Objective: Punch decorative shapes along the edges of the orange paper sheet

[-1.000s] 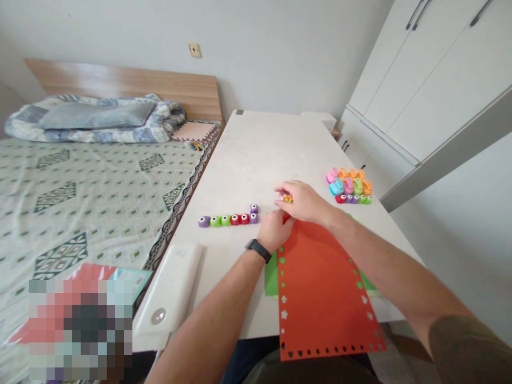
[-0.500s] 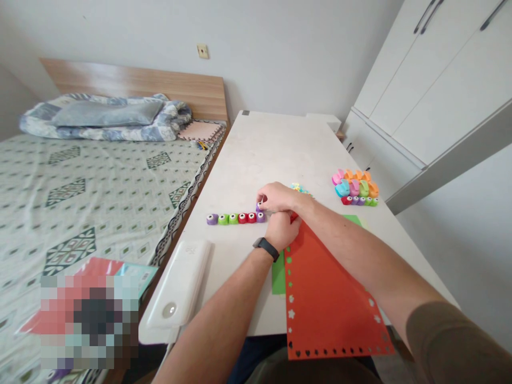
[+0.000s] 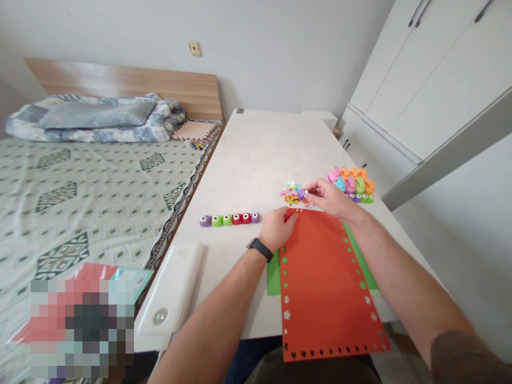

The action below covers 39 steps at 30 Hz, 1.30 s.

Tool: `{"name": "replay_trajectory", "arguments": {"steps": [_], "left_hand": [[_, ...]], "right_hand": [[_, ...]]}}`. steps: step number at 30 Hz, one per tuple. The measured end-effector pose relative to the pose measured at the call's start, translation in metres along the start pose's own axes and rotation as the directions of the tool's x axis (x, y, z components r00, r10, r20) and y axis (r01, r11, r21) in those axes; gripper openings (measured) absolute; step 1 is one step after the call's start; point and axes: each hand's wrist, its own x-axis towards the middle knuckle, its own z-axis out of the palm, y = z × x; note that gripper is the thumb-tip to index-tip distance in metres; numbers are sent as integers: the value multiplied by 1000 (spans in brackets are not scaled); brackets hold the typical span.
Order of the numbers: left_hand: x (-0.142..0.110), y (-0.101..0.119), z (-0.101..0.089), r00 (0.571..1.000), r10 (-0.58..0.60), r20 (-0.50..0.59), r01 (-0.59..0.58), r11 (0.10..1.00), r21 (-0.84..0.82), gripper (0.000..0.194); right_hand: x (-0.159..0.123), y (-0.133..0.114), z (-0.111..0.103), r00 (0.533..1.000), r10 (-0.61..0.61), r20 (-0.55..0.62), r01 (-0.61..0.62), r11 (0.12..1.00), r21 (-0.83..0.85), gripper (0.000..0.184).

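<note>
A red-orange sheet of paper [image 3: 324, 288], with small shapes punched along its edges, lies on the table over a green sheet [image 3: 273, 280]. My left hand [image 3: 279, 229] pinches the paper near its far left corner. In my closed right hand [image 3: 330, 198] is a small purple craft punch [image 3: 302, 194], held just beyond the paper's far edge. Beneath and beside that punch lies a pile of coloured paper cutouts [image 3: 291, 199]. To the left, several purple, green and red punches [image 3: 237, 218] stand in a row.
More punches [image 3: 352, 184], larger and smaller ones, are grouped at the right of the white table [image 3: 272, 149]. A white rounded device [image 3: 172, 293] sits at the near left edge. The bed [image 3: 100, 186] flanks the table on the left, cabinets [image 3: 416, 69] on the right.
My right hand has moved right from the punch row to the cutouts, carrying a purple punch. The left hand stays at the paper's far left corner.
</note>
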Motion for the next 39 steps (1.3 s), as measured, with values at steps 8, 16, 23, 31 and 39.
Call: {"name": "replay_trajectory", "arguments": {"steps": [8,16,23,31,39], "left_hand": [[1,1,1,1000,-11,17,11,1000,-23,29],[1,3,1,999,-27,36,27,1000,-13,30],[1,5,1,999,-19,29,19,1000,-3,29],[1,3,3,1000,-10,13,10,1000,13,32],[0,4,3,1000,-4,10,4,1000,5,33]], "right_hand": [[-23,23,-8,1000,-6,-11,4,985,-173,27],[-29,27,-6,996,-71,-56,57,972,-227,26],[-37,25,-8,994,-85,-65,65,962,-266,32],[-38,24,-6,988,-131,-80,103,952,-290,34],[-39,27,-2,984,-155,-85,123,945,-302,34]]}}
